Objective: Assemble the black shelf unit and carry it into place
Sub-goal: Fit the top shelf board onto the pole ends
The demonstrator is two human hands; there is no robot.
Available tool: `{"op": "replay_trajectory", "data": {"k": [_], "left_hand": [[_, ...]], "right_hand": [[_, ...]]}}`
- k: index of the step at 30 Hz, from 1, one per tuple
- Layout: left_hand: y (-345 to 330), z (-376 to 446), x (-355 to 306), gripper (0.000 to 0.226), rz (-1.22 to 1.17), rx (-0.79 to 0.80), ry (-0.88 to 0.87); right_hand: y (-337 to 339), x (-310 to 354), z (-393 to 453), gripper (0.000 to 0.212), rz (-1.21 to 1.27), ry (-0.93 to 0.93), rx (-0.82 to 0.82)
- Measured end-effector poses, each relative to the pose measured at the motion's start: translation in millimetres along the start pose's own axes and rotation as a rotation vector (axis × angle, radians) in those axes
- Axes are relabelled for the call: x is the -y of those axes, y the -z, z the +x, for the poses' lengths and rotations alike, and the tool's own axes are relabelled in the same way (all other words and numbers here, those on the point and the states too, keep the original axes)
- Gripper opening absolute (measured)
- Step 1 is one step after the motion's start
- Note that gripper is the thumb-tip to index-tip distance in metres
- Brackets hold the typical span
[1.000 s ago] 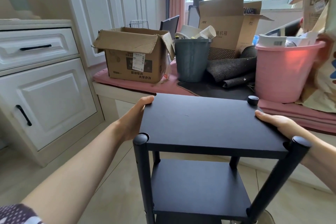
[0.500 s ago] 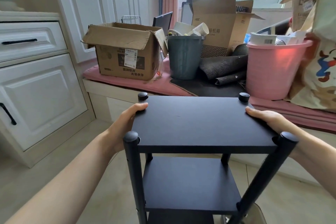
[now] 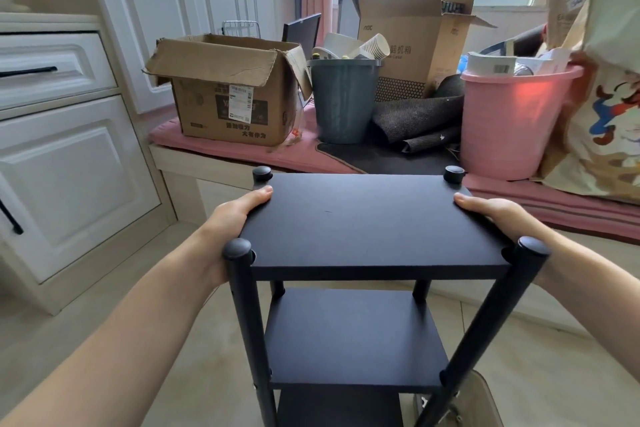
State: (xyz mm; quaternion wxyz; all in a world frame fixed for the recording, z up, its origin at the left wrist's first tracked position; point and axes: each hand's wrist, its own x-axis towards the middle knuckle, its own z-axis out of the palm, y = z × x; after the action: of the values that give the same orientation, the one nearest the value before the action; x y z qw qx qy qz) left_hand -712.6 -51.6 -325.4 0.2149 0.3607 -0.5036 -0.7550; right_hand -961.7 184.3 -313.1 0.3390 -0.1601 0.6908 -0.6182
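A person's left hand (image 3: 235, 215) and right hand (image 3: 491, 213) clasp the top panel's side edges of a rigid-looking, probably light, black multi-tiered shelf unit (image 3: 367, 229), thumbs on top.

2 buckets (image 3: 343, 100), 2 hands (image 3: 231, 218)

Low bench (image 3: 180, 158) under the window, topped with a pink cushion (image 3: 304, 159). On the cushion, left to right: open cardboard box (image 3: 228, 97), grey bin (image 3: 343, 100) stuffed with paper cups, dark mat (image 3: 388, 166) bearing rolled dark fabric (image 3: 415, 121), pink bucket (image 3: 512, 121), printed bag (image 3: 602, 135) at the far right. Behind the bin, a taller box (image 3: 408, 31) upright. Below, beige tiled floor (image 3: 194, 357).
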Motion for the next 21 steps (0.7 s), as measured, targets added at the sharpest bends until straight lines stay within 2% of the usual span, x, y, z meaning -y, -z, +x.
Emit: {"op": "replay_trajectory", "data": {"k": [8,13,17,21], "left_hand": [[-3,-4,-9,0.023,0.09,-0.036,-0.005],[0,1,23,0.025,0.079,-0.061,0.103],[1,8,24,0.026,0.081,-0.105,0.09],[4,9,24,0.027,0.09,-0.082,0.094]], "right_hand": [[1,12,-6,0.027,0.015,-0.014,-0.008],[-8,-27,-7,0.027,-0.008,-0.111,-0.019],[-5,-29,5,0.029,-0.025,-0.064,-0.08],[-2,-35,8,0.031,-0.048,-0.041,-0.048]]}}
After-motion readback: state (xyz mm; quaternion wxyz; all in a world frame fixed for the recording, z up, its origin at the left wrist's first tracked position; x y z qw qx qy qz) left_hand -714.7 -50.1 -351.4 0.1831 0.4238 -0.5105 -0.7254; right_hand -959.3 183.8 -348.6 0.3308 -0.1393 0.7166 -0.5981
